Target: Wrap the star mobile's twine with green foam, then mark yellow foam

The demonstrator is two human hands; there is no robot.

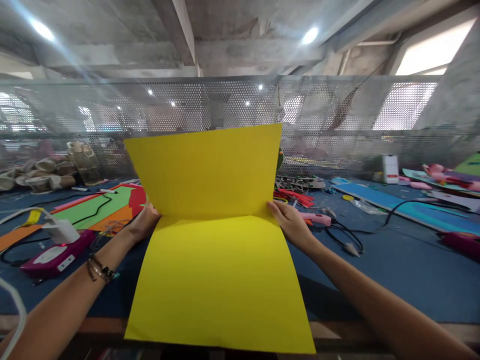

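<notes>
A large yellow sheet of paper (221, 280) fills the middle of the view, creased across its width. Its upper half stands up and leans back, while the lower half curves down toward me over the table's front edge. My left hand (144, 221) grips the left side at the crease, with its fingers partly hidden behind the sheet. On the opposite side my right hand (288, 222) pinches the sheet at the crease, thumb in front. Just beyond the right hand lies a pink glue gun (317, 219) with a black cord.
Left of me are a magenta power strip (60, 255) with a white plug and green paper (90, 205). Blue boards (397, 205) and a white phone (390, 169) are at the right. A perforated metal screen (210, 102) stands behind the blue table (393, 270).
</notes>
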